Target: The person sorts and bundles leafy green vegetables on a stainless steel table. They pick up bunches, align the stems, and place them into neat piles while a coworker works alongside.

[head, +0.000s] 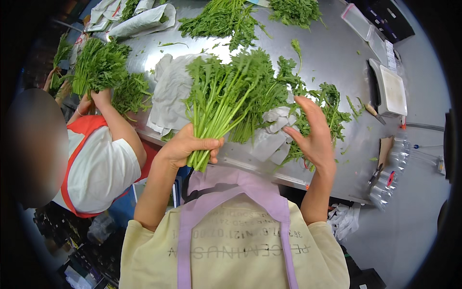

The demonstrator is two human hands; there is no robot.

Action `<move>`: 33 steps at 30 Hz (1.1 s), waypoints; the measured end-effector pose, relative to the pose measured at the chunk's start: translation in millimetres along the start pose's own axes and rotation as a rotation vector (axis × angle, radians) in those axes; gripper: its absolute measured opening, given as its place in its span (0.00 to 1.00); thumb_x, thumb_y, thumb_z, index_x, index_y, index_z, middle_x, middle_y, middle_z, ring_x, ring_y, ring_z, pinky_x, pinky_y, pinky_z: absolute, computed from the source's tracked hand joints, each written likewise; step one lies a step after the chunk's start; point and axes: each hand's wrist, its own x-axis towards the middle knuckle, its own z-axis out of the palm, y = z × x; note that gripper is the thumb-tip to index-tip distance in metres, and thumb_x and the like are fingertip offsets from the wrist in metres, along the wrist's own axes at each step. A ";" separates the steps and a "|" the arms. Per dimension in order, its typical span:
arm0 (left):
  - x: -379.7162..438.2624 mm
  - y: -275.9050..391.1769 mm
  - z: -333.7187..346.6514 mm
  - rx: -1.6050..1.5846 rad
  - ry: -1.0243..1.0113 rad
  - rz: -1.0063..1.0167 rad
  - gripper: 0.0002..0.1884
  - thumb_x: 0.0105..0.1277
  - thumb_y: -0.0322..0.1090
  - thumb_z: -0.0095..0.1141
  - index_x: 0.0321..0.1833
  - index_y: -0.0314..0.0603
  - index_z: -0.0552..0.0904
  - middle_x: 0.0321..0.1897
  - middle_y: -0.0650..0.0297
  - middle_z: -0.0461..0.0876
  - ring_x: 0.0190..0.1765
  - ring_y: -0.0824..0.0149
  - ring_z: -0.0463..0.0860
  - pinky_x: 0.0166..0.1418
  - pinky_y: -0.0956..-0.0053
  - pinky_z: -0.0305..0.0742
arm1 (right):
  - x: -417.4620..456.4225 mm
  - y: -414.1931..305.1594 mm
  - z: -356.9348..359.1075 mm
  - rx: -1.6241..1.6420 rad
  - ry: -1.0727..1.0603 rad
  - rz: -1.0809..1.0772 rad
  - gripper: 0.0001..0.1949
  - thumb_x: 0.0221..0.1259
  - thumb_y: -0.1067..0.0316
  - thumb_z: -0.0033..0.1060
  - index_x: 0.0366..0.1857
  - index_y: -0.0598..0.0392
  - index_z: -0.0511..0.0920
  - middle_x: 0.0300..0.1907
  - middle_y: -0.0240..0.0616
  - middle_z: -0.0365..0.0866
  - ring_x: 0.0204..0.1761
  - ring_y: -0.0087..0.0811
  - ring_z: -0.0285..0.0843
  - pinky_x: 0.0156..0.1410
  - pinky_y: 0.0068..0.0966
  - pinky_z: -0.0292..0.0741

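Observation:
My left hand (195, 146) grips a bunch of leafy greens (220, 97) by its pale stems, near the front edge of the metal table (346, 162). The leaves of the bunch spread away from me. To its right my right hand (314, 133) is raised with thumb and fingers apart, holding nothing. Crumpled white paper (279, 119) lies just left of that hand's fingers, among loose greens (330, 108). A flat, wrinkled white sheet (169, 86) sits left of the bunch, partly hidden by its leaves.
At the left a co-worker in a red apron (86, 126) handles another bunch (101, 65). More greens (223, 21) and wrapped paper rolls (144, 21) lie at the back. A scale (391, 88), a knife (375, 113) and a plastic clamshell stack (391, 173) are on the right.

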 end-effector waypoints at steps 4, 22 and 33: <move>3.3 -2.3 6.8 0.085 -0.043 -0.035 0.19 0.50 0.28 0.66 0.44 0.33 0.74 0.30 0.60 0.78 0.24 0.71 0.77 0.27 0.75 0.77 | 14.2 -12.2 13.3 0.100 0.040 -0.176 0.19 0.44 0.65 0.68 0.44 0.53 0.77 0.41 0.37 0.78 0.45 0.36 0.72 0.50 0.32 0.66; 6.1 -22.5 21.0 0.087 -0.115 -0.091 0.18 0.55 0.29 0.62 0.46 0.32 0.72 0.30 0.59 0.76 0.22 0.73 0.72 0.23 0.78 0.68 | -0.2 -2.1 30.3 0.153 0.204 0.000 0.08 0.43 0.74 0.65 0.29 0.54 0.78 0.26 0.34 0.74 0.27 0.30 0.71 0.34 0.25 0.66; 5.2 -26.0 25.4 0.123 -0.087 -0.110 0.17 0.50 0.29 0.65 0.41 0.32 0.75 0.28 0.59 0.77 0.22 0.73 0.73 0.23 0.78 0.70 | 2.7 -23.0 33.7 0.085 0.029 -0.316 0.13 0.41 0.71 0.66 0.35 0.46 0.79 0.31 0.30 0.73 0.35 0.31 0.71 0.40 0.27 0.64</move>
